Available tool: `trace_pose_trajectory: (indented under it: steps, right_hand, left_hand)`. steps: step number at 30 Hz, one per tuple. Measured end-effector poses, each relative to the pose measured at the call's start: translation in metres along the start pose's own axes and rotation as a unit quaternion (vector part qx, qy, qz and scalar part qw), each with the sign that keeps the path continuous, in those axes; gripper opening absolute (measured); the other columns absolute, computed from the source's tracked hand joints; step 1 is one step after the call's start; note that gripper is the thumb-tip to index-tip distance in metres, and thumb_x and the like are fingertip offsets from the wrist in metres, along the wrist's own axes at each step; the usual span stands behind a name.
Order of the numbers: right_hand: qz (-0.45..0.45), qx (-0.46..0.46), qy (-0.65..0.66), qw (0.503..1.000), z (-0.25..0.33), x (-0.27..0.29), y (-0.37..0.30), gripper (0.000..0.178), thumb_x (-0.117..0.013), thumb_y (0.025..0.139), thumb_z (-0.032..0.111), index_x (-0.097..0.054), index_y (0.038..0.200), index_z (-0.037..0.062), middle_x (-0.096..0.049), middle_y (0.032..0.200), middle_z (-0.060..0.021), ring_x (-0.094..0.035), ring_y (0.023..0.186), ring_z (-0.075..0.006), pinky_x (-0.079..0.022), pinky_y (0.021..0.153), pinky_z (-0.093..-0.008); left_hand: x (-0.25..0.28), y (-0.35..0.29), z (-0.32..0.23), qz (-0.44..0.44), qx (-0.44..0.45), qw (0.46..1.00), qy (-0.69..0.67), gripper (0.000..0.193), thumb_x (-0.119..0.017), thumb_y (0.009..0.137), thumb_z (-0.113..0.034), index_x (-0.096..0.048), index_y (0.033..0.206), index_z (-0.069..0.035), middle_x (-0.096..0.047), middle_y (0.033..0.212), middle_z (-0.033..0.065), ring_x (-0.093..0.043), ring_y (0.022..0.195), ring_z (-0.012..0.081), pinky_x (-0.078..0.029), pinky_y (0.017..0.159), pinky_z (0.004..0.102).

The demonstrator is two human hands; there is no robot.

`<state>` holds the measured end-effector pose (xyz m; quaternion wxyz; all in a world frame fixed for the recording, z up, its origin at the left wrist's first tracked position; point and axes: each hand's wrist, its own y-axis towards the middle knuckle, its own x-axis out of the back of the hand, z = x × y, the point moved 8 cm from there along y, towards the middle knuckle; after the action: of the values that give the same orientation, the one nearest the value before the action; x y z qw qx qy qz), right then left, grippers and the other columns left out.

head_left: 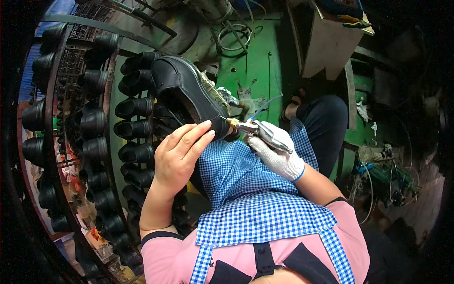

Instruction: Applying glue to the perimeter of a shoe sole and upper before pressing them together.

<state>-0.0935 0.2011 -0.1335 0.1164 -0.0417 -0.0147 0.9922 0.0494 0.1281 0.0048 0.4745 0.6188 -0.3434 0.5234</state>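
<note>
A large black slip-on shoe (184,90) is tilted in front of me, its toe pointing away and its heel toward me. The fingertips of my bare left hand (182,154) press on the heel end; the thumb is hidden. In a white knit glove, my right hand (279,154) is closed round a metal air gun (269,135) with a brass nozzle and a thin blue hose. The nozzle tip meets or nearly meets the side of the shoe's heel; I cannot tell which. Pale, ragged material (213,90) lies along the shoe's right edge.
On the left, metal racks (56,90) hold several rows of black shoes (134,128). A pale wooden stand (309,45) carries yellow-handled pliers (357,22) at upper right. Hoses and clutter (383,175) lie at right on the green floor (265,57). A checked apron (265,213) covers my lap.
</note>
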Motion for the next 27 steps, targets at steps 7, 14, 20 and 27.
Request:
trace_pose_trajectory:
  steps: [7,14,20,27]
  right_hand:
    - [-0.003,-0.025,-0.001,1.000,-0.004,0.001,0.003,0.019,-0.071,0.094,0.019,-0.069,0.107,0.0054,-0.063,0.083,-0.0091,-0.062,0.072,-0.0188,-0.050,0.066,-0.0309]
    - [-0.085,-0.057,0.117,0.988,-0.021,0.019,0.000,0.022,-0.066,0.097,0.017,-0.066,0.114,0.0020,-0.063,0.089,-0.0098,-0.063,0.075,-0.0193,-0.051,0.069,-0.0297]
    - [-0.149,0.115,-0.190,0.963,-0.024,0.049,0.009,0.023,-0.070,0.093,0.011,-0.067,0.114,0.0030,-0.066,0.089,-0.0110,-0.066,0.075,-0.0223,-0.054,0.068,-0.0322]
    - [-0.202,-0.071,-0.047,0.976,-0.052,0.139,-0.028,0.025,-0.066,0.099,0.015,-0.068,0.120,0.0009,-0.064,0.085,-0.0019,-0.062,0.074,-0.0114,-0.052,0.067,-0.0287]
  left_hand:
    - [-0.001,0.003,-0.001,0.004,-0.005,1.000,0.004,0.041,-0.072,0.077,0.004,-0.071,0.115,-0.011,-0.070,0.124,0.0042,-0.067,0.107,0.0247,-0.058,0.087,0.0355]
    - [-0.002,0.006,0.001,0.010,-0.001,1.000,-0.003,0.040,-0.073,0.078,0.004,-0.071,0.115,-0.011,-0.070,0.124,0.0049,-0.067,0.108,0.0255,-0.058,0.088,0.0358]
    - [0.021,-0.003,-0.020,-0.095,0.017,0.995,0.027,0.040,-0.085,0.075,-0.015,-0.073,0.113,-0.017,-0.061,0.129,0.0106,-0.061,0.114,0.0270,-0.054,0.091,0.0393]
    - [-0.086,-0.008,-0.043,0.028,0.107,0.888,-0.447,0.033,-0.076,0.085,-0.014,-0.072,0.116,-0.005,-0.068,0.091,0.0077,-0.064,0.090,0.0241,-0.048,0.084,0.0347]
